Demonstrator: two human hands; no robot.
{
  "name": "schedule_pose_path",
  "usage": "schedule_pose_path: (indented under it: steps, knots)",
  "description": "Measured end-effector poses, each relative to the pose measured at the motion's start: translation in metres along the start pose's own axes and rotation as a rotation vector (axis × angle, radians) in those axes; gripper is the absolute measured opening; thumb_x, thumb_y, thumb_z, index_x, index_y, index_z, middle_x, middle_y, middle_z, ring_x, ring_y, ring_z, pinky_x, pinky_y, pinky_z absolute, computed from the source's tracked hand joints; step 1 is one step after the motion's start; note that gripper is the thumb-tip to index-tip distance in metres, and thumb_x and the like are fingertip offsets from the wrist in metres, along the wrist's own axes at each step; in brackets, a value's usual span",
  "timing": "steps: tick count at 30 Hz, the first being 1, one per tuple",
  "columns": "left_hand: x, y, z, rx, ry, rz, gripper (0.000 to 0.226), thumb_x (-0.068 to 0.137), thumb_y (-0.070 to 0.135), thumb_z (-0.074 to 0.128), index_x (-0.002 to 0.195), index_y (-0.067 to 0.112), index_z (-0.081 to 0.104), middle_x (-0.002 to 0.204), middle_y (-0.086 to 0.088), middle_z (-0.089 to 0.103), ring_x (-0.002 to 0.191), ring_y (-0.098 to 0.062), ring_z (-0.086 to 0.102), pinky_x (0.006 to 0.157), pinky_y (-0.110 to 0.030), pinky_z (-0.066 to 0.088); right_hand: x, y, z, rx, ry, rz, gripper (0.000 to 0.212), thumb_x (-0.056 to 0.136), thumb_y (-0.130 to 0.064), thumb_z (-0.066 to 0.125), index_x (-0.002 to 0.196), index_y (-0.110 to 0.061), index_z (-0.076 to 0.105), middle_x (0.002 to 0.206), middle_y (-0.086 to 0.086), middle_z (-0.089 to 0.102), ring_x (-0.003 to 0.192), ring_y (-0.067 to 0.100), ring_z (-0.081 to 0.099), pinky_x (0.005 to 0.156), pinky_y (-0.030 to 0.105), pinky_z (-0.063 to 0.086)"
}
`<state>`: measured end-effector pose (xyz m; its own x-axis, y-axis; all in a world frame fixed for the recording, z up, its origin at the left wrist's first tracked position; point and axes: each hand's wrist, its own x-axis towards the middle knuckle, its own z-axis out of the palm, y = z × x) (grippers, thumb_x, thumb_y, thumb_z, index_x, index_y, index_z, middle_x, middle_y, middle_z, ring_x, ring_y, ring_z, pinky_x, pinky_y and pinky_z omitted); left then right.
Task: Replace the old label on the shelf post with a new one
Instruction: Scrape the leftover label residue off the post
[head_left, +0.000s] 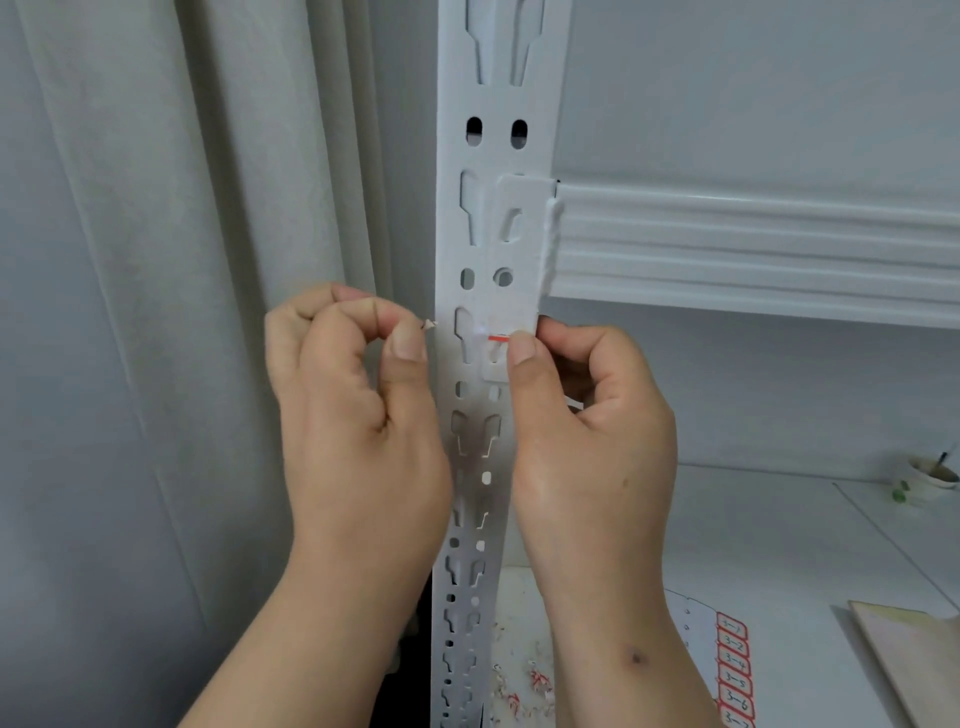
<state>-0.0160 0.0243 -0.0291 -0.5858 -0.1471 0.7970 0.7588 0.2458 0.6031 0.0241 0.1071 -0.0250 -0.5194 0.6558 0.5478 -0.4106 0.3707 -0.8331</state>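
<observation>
Right hand hides most of old label.
</observation>
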Motion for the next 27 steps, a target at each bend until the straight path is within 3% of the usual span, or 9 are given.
schedule_pose_path:
  steps: [6, 13, 17, 21, 27]
  knots:
    - [-0.007, 0.004, 0.006, -0.064, -0.05, 0.028, 0.021, 0.097, 0.012, 0.045, 0.089, 0.029, 0.055, 0.102, 0.018, 0.044, 0.1, 0.015, 0.044, 0.084, 0.0, 0.034, 0.0, 0.001, -0.004, 0.029, -0.037, 0.021, 0.005, 0.089, -0.027, 0.065, 0.091, -0.031, 0.065, 0.095, -0.011, 0.069, 0.086, 0.002, 0.064, 0.07, 0.008, 0.046]
    - [-0.011, 0.009, 0.004, -0.089, -0.107, -0.033, 0.009, 0.089, 0.02, 0.056, 0.089, 0.029, 0.058, 0.102, 0.016, 0.048, 0.097, 0.008, 0.049, 0.085, -0.002, 0.035, -0.006, 0.0, -0.006, 0.035, -0.051, 0.038, 0.008, 0.088, -0.029, 0.066, 0.095, -0.032, 0.066, 0.096, -0.013, 0.07, 0.087, -0.001, 0.065, 0.068, 0.009, 0.048]
    - [-0.011, 0.01, 0.0, -0.115, -0.11, -0.062, 0.012, 0.089, 0.016, 0.056, 0.087, 0.027, 0.059, 0.101, 0.011, 0.051, 0.093, 0.011, 0.05, 0.079, 0.001, 0.037, -0.007, -0.003, -0.005, -0.021, -0.042, 0.021, 0.01, 0.086, -0.034, 0.067, 0.096, -0.032, 0.066, 0.096, -0.013, 0.07, 0.092, 0.003, 0.065, 0.078, 0.026, 0.054]
    - [-0.013, 0.012, 0.0, -0.13, -0.11, -0.114, 0.013, 0.089, 0.02, 0.053, 0.085, 0.031, 0.059, 0.1, 0.015, 0.052, 0.095, 0.004, 0.053, 0.081, -0.002, 0.038, -0.006, -0.007, -0.001, -0.091, 0.006, -0.003, 0.012, 0.082, -0.039, 0.07, 0.089, -0.031, 0.065, 0.091, -0.01, 0.069, 0.088, 0.005, 0.066, 0.077, 0.034, 0.055]
    - [-0.013, 0.014, 0.002, -0.158, -0.105, -0.138, 0.014, 0.088, 0.018, 0.054, 0.083, 0.03, 0.06, 0.099, 0.014, 0.053, 0.093, 0.003, 0.055, 0.08, -0.002, 0.038, -0.001, -0.009, 0.005, -0.225, 0.077, -0.058, 0.013, 0.08, -0.04, 0.069, 0.082, -0.029, 0.062, 0.083, -0.011, 0.067, 0.078, 0.005, 0.064, 0.065, 0.023, 0.05]
